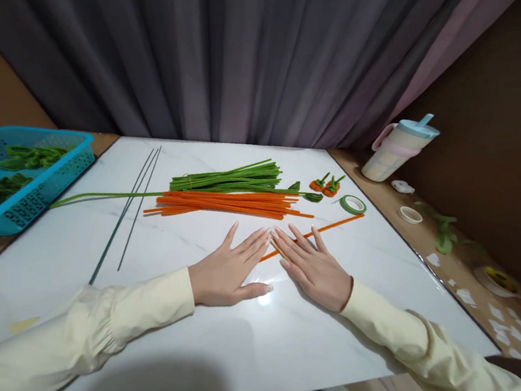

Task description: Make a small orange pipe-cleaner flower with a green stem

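Both hands lie flat on the white marble-look table, their fingertips nearly meeting. My left hand (pixel 231 271) has its fingers stretched to the right and the thumb apart. My right hand (pixel 316 269) is spread over a single orange pipe cleaner (pixel 339 223), which passes beneath its fingers. A thin pale stick (pixel 275 244) shows at the right fingertips. Beyond the hands lie a bunch of orange pipe cleaners (pixel 228 205) and a bundle of green ones (pixel 225 179). Two small orange pieces with green tops (pixel 332 188) and a roll of green tape (pixel 352 204) are at the right.
A blue basket (pixel 52 188) holding green fuzzy pieces stands at the left. Thin dark wires (pixel 124 214) lie beside the bundles. On the brown surface at right are a tumbler (pixel 390 154), a white ring (pixel 410 215) and paper scraps (pixel 466 297). Grey curtains hang behind.
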The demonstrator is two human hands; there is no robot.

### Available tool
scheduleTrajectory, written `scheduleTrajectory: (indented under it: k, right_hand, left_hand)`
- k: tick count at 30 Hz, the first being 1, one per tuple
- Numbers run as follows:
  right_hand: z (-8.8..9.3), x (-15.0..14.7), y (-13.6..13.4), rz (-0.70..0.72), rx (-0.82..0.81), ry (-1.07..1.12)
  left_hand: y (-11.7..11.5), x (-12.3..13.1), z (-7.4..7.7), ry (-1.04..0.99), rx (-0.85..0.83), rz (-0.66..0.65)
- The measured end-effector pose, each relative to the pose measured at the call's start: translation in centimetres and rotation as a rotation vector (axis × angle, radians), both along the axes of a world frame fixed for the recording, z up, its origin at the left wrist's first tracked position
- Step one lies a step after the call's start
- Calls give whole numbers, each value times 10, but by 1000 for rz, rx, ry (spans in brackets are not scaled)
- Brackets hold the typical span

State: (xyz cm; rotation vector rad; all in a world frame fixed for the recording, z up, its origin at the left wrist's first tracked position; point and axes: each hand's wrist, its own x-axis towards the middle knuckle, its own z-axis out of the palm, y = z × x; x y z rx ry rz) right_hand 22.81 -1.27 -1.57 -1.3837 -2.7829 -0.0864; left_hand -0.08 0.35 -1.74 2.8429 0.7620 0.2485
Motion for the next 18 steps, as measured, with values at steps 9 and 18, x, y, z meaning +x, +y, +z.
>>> scheduleTrajectory:
  k: [9,18]
  right_hand:
    - [-1,-10,-7,-35,-6,0]
    - [-1,-17,-10,-16,73,5]
  left_hand:
    - [0,1,0,-12,-3,-3]
    - [1,1,0,-24,-46,-12]
